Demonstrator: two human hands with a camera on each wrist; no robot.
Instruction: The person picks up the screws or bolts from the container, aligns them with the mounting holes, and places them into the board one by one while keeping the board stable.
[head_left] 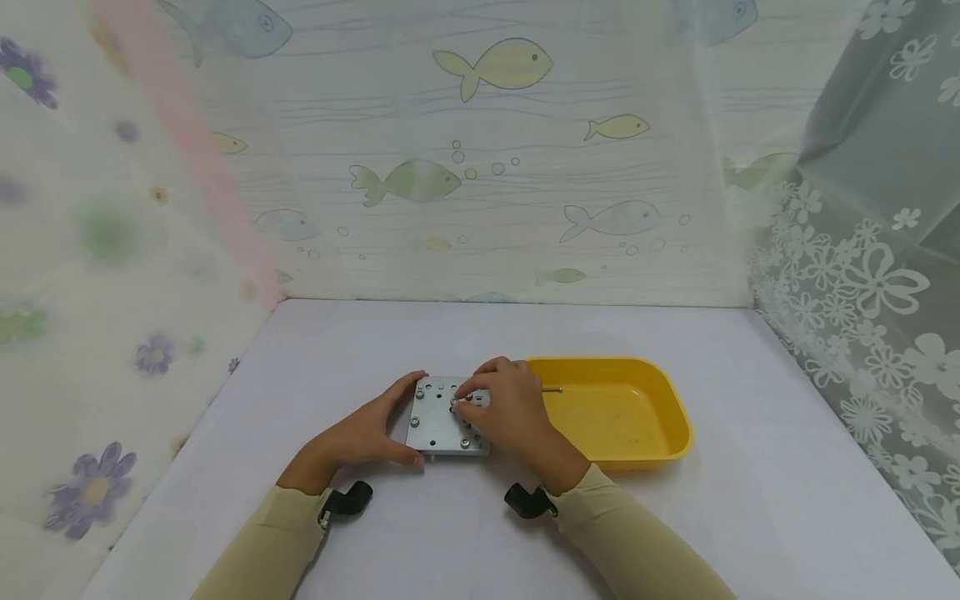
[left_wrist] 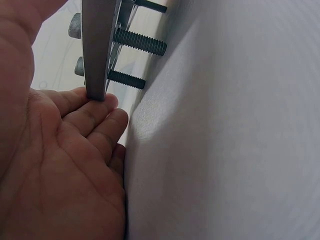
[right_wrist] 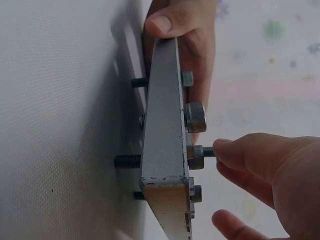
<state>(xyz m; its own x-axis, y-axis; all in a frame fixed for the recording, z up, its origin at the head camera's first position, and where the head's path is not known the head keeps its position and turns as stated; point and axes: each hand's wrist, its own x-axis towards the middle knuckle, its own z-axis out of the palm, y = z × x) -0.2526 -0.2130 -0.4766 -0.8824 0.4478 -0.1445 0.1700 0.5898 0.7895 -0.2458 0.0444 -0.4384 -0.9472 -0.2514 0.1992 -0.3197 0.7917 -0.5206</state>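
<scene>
A silver metal plate [head_left: 437,423] with several holes and socket-head screws stands on its screw shanks above the white table. My left hand [head_left: 366,433] grips the plate across its left side, thumb at the near edge and fingertips at the far edge. Threaded shanks [left_wrist: 140,41] stick out beneath the plate in the left wrist view. With thumb and forefinger, my right hand [head_left: 517,408] pinches a small threaded screw [right_wrist: 209,151] over the plate's upper face. Its tip end lies hidden among the fingertips. Cap heads [right_wrist: 196,117] stand in a row beside it.
Right of the plate is a shallow yellow tray [head_left: 684,437], partly behind my right hand. A thin bolt [head_left: 552,389] lies at the tray's left side. Black wrist cameras [head_left: 351,500] sit at both cuffs. Patterned curtains [head_left: 495,167] enclose the table's back and sides.
</scene>
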